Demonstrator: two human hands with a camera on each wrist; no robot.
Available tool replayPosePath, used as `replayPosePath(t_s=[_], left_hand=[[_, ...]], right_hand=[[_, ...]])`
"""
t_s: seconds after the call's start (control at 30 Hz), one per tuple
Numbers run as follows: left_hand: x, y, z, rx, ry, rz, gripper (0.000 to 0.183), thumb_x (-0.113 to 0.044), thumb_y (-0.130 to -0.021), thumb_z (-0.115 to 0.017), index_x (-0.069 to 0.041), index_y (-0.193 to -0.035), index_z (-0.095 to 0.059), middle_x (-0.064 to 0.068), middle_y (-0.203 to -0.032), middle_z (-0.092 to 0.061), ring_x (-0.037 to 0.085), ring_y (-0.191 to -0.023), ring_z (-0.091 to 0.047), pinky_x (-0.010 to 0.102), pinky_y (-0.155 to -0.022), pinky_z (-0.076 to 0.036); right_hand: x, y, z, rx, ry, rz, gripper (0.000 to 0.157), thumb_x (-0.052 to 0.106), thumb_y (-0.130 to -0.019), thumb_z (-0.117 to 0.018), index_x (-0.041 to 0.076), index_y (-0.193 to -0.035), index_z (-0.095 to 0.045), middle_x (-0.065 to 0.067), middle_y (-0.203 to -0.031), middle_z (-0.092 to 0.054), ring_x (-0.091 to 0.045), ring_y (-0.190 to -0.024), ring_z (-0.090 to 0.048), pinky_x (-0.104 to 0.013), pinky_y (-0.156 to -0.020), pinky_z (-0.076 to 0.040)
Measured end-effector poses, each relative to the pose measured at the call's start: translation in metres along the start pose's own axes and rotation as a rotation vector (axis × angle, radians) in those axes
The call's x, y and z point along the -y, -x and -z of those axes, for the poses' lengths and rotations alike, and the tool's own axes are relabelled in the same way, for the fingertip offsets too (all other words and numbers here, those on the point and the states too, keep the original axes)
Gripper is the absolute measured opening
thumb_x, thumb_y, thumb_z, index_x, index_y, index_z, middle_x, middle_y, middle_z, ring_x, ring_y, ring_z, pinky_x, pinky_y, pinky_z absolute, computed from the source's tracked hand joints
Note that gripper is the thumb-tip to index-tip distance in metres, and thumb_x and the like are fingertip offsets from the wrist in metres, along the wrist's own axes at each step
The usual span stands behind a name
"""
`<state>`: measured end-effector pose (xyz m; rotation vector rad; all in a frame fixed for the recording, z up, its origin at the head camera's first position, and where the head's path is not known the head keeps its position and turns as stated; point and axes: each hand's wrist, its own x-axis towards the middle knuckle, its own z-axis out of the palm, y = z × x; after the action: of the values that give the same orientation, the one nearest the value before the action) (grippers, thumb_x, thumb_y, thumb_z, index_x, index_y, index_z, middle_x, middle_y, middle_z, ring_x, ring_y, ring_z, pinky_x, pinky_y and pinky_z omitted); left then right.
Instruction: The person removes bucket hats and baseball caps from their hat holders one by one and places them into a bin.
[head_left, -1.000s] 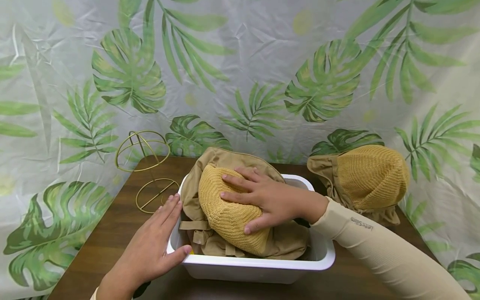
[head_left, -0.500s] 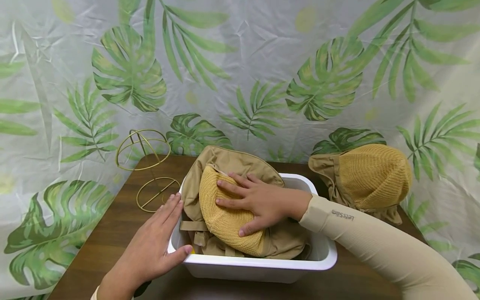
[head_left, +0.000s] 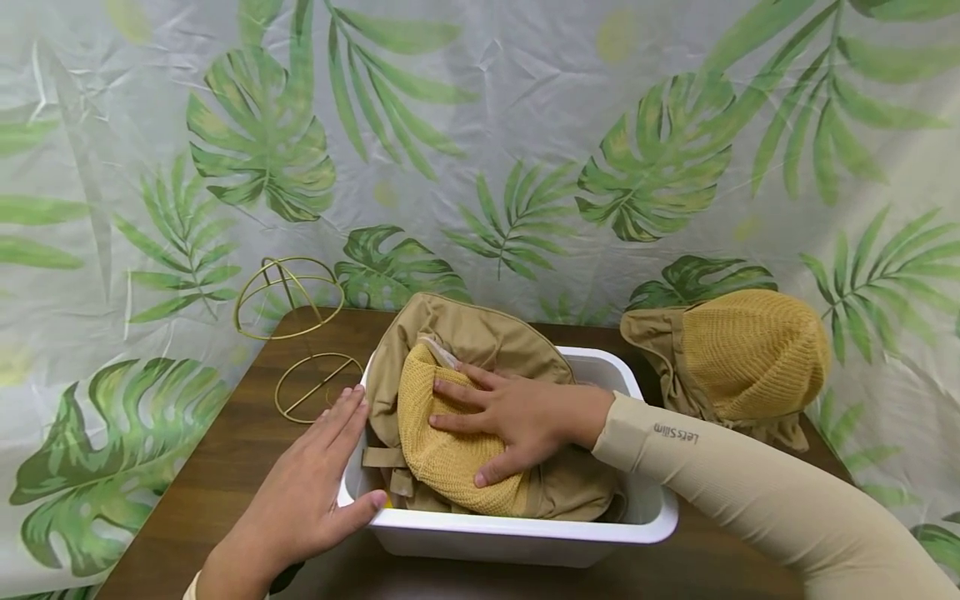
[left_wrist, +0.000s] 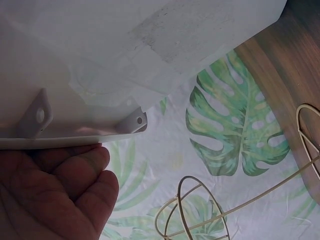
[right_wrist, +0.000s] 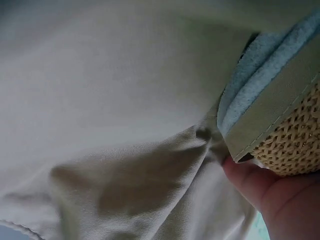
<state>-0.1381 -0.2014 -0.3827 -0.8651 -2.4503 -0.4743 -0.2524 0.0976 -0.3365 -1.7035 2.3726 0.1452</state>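
Observation:
A sun hat with a yellow knitted crown [head_left: 442, 475] and a tan cloth brim [head_left: 495, 325] sits in a white plastic bin [head_left: 525, 527], its brim rising above the back rim. Spread flat over the knitted crown, my right hand [head_left: 525, 417] presses on it. In the right wrist view a finger lies beside the knit [right_wrist: 295, 140], near a light-blue lining edge [right_wrist: 250, 80]. My left hand [head_left: 296, 492] rests with straight fingers along the bin's left side, thumb on the front corner. The left wrist view shows the bin's outer wall [left_wrist: 130, 55] above the fingers.
A second knitted sun hat [head_left: 757, 358] lies on the dark wooden table [head_left: 225, 467] right of the bin. A gold wire stand [head_left: 315, 387] is at the back left. Behind hangs a leaf-printed curtain [head_left: 510, 100]. A yellow bit shows inside the bin's front left corner.
My right hand has shifted slightly left and down, and the hat's crown has sunk in and flattened under it. A pale edge now shows at the crown's top. The left hand stays put.

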Motion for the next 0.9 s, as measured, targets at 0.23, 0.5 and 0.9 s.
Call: replayPosePath(t_s=[0.23,0.5,0.9], left_hand=[[0.001,-0.001,0.002,-0.007,-0.007,-0.009,0.088,-0.056,-0.090,-0.059,0.013,-0.142,-0.043,0.025,-0.153,-0.036,0.038,-0.141,-0.035,0.022,-0.118,-0.008],[0.003,-0.002,0.002,-0.029,-0.006,-0.023,0.088,-0.059,-0.093,-0.053,0.014,-0.141,-0.044,0.025,-0.152,-0.038,0.040,-0.139,-0.037,0.022,-0.118,-0.008],[0.000,0.000,0.001,-0.015,-0.006,-0.012,0.088,-0.056,-0.089,-0.059,0.013,-0.142,-0.044,0.026,-0.152,-0.038,0.041,-0.139,-0.038,0.022,-0.118,-0.007]], right_hand=[[0.002,-0.002,0.001,0.037,0.003,-0.009,0.081,0.075,-0.092,-0.036,0.036,-0.159,-0.014,0.002,-0.166,0.009,-0.037,-0.149,0.013,-0.056,-0.117,-0.014],[0.003,-0.006,0.002,0.107,-0.014,-0.028,0.079,0.073,-0.093,-0.037,0.036,-0.159,-0.015,0.001,-0.166,0.007,-0.038,-0.149,0.011,-0.054,-0.118,-0.013],[0.006,-0.007,-0.010,0.162,-0.065,-0.068,0.079,0.077,-0.091,-0.035,0.041,-0.158,-0.014,0.006,-0.166,0.004,-0.034,-0.150,0.006,-0.056,-0.117,-0.015]])
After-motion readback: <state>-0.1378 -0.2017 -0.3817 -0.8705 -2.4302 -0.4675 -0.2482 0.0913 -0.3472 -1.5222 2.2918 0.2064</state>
